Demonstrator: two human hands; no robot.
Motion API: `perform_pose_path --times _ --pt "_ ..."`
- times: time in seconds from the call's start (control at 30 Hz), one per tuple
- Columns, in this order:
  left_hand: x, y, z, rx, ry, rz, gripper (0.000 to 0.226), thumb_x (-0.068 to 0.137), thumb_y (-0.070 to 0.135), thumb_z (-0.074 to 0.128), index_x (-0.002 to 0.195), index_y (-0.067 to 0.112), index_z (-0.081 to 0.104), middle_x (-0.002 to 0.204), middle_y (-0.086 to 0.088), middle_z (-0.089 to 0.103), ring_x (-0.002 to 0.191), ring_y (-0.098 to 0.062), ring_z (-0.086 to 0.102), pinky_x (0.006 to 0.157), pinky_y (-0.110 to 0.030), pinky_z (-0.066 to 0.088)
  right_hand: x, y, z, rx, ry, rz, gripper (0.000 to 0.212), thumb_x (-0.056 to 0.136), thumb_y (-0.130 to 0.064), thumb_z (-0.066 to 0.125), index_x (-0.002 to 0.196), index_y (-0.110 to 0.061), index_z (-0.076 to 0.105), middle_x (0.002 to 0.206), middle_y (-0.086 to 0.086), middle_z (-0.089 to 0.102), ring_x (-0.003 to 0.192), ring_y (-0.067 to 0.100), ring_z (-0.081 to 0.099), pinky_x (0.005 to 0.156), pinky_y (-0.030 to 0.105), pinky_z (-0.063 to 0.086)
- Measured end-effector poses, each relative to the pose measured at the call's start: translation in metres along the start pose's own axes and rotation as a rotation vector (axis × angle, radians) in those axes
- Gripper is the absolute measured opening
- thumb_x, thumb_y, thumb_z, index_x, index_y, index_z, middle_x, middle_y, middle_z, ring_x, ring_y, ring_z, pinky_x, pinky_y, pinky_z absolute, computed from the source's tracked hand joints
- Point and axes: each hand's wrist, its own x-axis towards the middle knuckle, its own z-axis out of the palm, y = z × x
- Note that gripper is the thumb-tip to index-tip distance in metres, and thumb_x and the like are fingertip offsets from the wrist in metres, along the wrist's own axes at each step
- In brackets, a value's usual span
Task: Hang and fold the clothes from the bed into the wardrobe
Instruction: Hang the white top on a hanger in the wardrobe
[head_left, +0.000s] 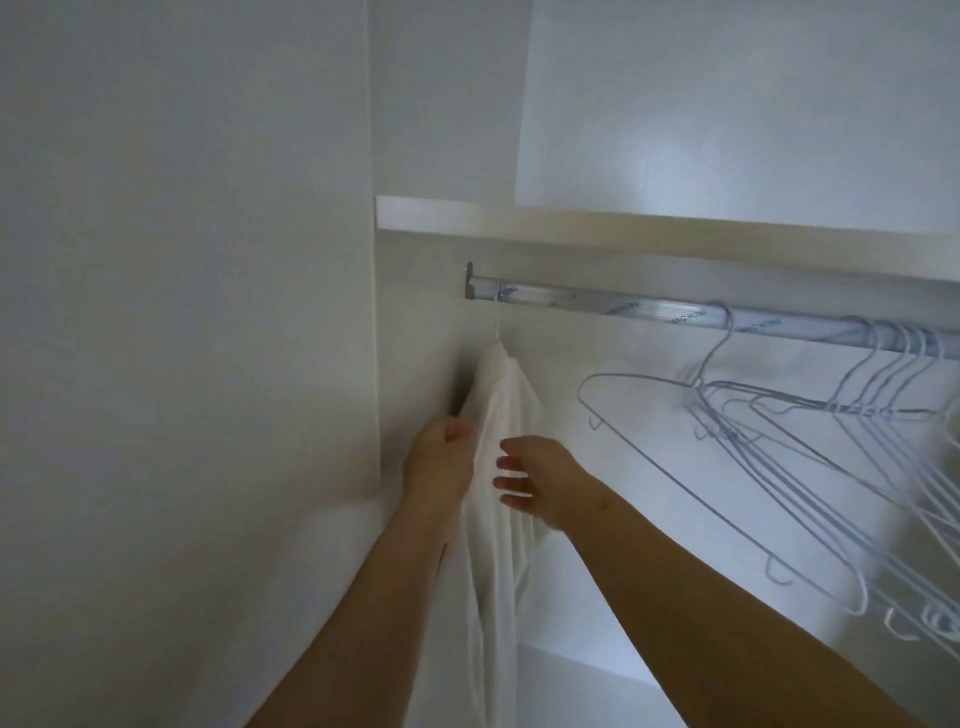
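Wardrobe (415, 322) open, rail (649, 309) across the top. White garment (501, 410) on a hanger at the rail's left end, close against the side wall. Empty wire hangers (769, 441) bunched toward the right end. Left hand (441, 457) gripping the garment's left edge, fingers curled. Right hand (540, 478) spread at the cloth's right side, contact unclear. Probably straightening after hanging. Next: let go, fetch another piece from the bed.

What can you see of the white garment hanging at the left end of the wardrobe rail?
The white garment is thin, soft-looking fabric. It hangs in long vertical folds from a thin hanger hook at the far left end of the rail, close to the wardrobe's side wall. Its lower part runs out of the frame. The left hand grips its left edge. The right hand, fingers spread, is at its right side; contact is unclear.
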Motion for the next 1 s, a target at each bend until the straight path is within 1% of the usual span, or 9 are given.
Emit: perform_pose_path --times 0.03,0.1,0.2,0.3,0.4,0.5,0.63,0.83,1.0 --pt "-0.013 -0.002 -0.001 0.01 -0.002 0.02 0.019 0.093 0.013 0.045 0.106 0.021 0.057 0.104 -0.001 0.06 0.091 -0.019 0.058 0.086 -0.033 0.049 -0.013 0.01 -0.006 0.016 0.01 0.007 0.027 0.094 -0.013 0.05 0.12 -0.004 0.051 0.107 0.011 0.055 0.094 0.025 0.055 0.082 0.034 0.047" --pt "-0.043 -0.008 0.0 0.008 -0.011 0.042 0.017 0.093 0.013 0.046 0.101 0.023 0.056 0.099 0.004 0.059 0.089 -0.014 0.057 0.079 -0.027 0.046 -0.041 0.033 -0.02 0.068 0.034 0.02 0.025 0.093 -0.012 0.051 0.117 -0.005 0.053 0.105 0.012 0.057 0.092 0.026 0.057 0.08 0.034 0.048" --pt "-0.096 -0.027 0.007 0.009 -0.051 0.011 0.015 0.093 0.015 0.047 0.101 0.021 0.058 0.096 0.007 0.059 0.092 -0.014 0.058 0.078 -0.026 0.044 -0.091 0.074 -0.044 0.173 0.055 0.048 0.018 0.09 -0.011 0.054 0.107 -0.005 0.056 0.097 0.011 0.059 0.081 0.024 0.058 0.07 0.031 0.048" --pt "-0.158 -0.056 0.022 0.025 -0.143 -0.086 0.015 0.094 0.014 0.048 0.102 0.019 0.059 0.098 0.002 0.061 0.085 -0.012 0.059 0.068 -0.022 0.044 -0.143 0.124 -0.072 0.248 0.104 0.107 0.011 0.09 -0.011 0.054 0.099 -0.007 0.057 0.088 0.009 0.06 0.076 0.022 0.058 0.064 0.029 0.047" --pt "-0.222 -0.088 0.034 0.039 -0.235 -0.187 0.014 0.093 0.01 0.049 0.092 0.02 0.058 0.094 0.001 0.062 0.078 -0.01 0.059 0.063 -0.02 0.043 -0.196 0.177 -0.098 0.289 0.171 0.179 0.008 0.09 -0.012 0.054 0.095 -0.008 0.058 0.088 0.009 0.061 0.076 0.022 0.058 0.062 0.029 0.046" --pt "-0.28 -0.119 0.041 0.055 -0.308 -0.303 0.012 0.092 0.01 0.049 0.093 0.017 0.058 0.089 0.001 0.062 0.077 -0.011 0.059 0.063 -0.022 0.043 -0.253 0.224 -0.117 0.352 0.26 0.252 0.008 0.091 -0.012 0.053 0.094 -0.007 0.059 0.088 0.009 0.061 0.076 0.022 0.058 0.062 0.029 0.046" --pt "-0.35 -0.154 0.046 0.092 -0.419 -0.391 0.011 0.093 0.012 0.049 0.097 0.015 0.059 0.092 -0.002 0.063 0.082 -0.014 0.06 0.063 -0.023 0.043 -0.329 0.275 -0.134 0.406 0.387 0.299 0.01 0.092 -0.012 0.051 0.096 -0.007 0.059 0.089 0.009 0.063 0.08 0.023 0.059 0.065 0.029 0.047" --pt "-0.438 -0.189 0.029 0.19 -0.693 -0.451 0.013 0.09 0.008 0.053 0.086 0.019 0.06 0.088 -0.003 0.065 0.08 -0.016 0.062 0.07 -0.027 0.047 -0.426 0.349 -0.126 0.567 0.652 0.317 0.009 0.092 -0.014 0.051 0.093 -0.01 0.059 0.084 0.004 0.062 0.069 0.017 0.056 0.06 0.026 0.044" --pt "-0.515 -0.213 -0.005 0.296 -0.9 -0.47 0.011 0.092 0.013 0.052 0.084 0.018 0.059 0.081 -0.002 0.063 0.073 -0.015 0.061 0.068 -0.027 0.046 -0.503 0.416 -0.086 0.743 0.836 0.381 0.01 0.091 -0.015 0.051 0.088 -0.011 0.059 0.083 0.004 0.062 0.069 0.019 0.057 0.057 0.027 0.043"
